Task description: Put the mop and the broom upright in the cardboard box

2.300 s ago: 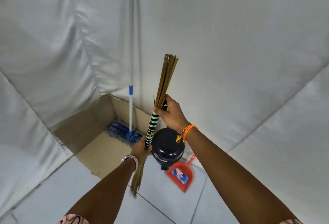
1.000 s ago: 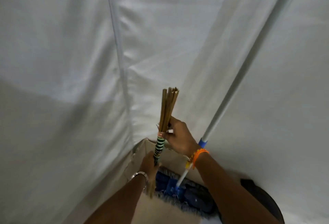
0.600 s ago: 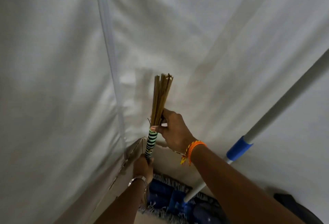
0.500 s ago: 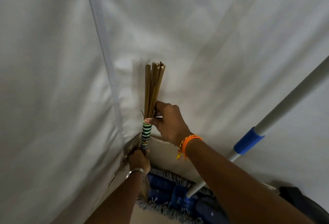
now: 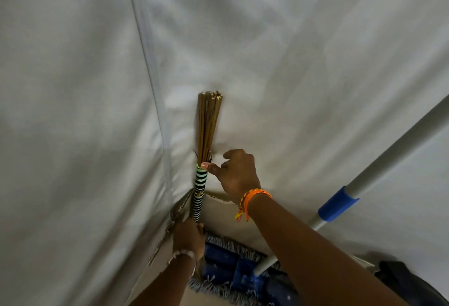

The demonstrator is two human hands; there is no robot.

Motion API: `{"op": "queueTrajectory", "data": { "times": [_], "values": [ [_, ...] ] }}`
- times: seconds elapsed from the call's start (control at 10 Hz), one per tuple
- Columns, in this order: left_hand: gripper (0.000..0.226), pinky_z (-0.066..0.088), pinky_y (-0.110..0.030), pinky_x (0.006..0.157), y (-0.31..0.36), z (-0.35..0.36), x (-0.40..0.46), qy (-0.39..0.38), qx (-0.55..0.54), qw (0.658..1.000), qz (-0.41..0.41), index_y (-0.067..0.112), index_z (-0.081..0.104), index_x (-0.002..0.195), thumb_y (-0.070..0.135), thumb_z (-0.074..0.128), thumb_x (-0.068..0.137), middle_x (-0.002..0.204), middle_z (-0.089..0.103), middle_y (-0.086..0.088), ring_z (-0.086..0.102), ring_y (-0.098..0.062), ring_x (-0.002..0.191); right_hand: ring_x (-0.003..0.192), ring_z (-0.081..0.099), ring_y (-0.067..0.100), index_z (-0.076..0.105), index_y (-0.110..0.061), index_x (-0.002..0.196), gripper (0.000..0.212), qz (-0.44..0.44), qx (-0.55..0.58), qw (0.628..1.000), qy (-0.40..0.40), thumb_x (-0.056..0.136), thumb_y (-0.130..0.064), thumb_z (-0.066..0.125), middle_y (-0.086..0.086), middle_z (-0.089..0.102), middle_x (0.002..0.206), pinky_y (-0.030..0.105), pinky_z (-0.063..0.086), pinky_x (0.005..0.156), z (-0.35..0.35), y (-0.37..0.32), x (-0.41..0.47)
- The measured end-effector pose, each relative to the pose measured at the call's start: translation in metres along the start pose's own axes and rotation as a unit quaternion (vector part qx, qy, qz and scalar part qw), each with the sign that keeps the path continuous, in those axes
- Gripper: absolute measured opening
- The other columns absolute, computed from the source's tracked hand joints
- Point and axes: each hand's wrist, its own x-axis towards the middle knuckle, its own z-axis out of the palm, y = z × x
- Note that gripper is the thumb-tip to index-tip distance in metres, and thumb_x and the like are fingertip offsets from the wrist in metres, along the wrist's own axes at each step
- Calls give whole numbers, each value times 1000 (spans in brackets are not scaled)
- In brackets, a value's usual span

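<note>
Leftmost, a pale grey fabric sheet [image 5: 73,111] hangs as a wall, with a stitched seam running down to the corner of an open brown cardboard box [image 5: 218,211], whose torn rim shows just beside it. Next, the left hand [image 5: 188,237], a silver bracelet [image 5: 182,254] at its wrist, has its fingers wrapped around the lower part of a stick broom [image 5: 206,140] made of thin brown stalks bound with a green, white and black striped wrapping. That broom stands upright in the box's back left corner, its cut stalk ends pressed against the fabric. Just right of it, the right hand [image 5: 237,174], wearing an orange woven wristband [image 5: 252,198], touches the top of the striped wrapping with the thumb tip only, the other fingers loosely curled and off the stalks. Further right, a flat blue fringed mop [image 5: 230,267] lies with its head on the box floor, its grey pole with a blue collar leaning up towards the right edge. Lowest right, a dark rounded object [image 5: 413,284] is partly cut off.
</note>
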Motion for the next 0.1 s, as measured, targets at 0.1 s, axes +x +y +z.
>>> {"op": "queueTrajectory", "data": {
  "times": [0.1],
  "values": [
    [29, 50, -27, 57, 3, -16, -41, 70, -3, 987, 144, 25, 68, 82, 39, 45, 92, 70, 70, 2, 66, -13, 63, 105, 61, 24, 63, -6, 108, 74, 40, -18, 999, -25, 67, -67, 72, 11, 70, 101, 35, 50, 94, -23, 5, -31]
  ]
}}
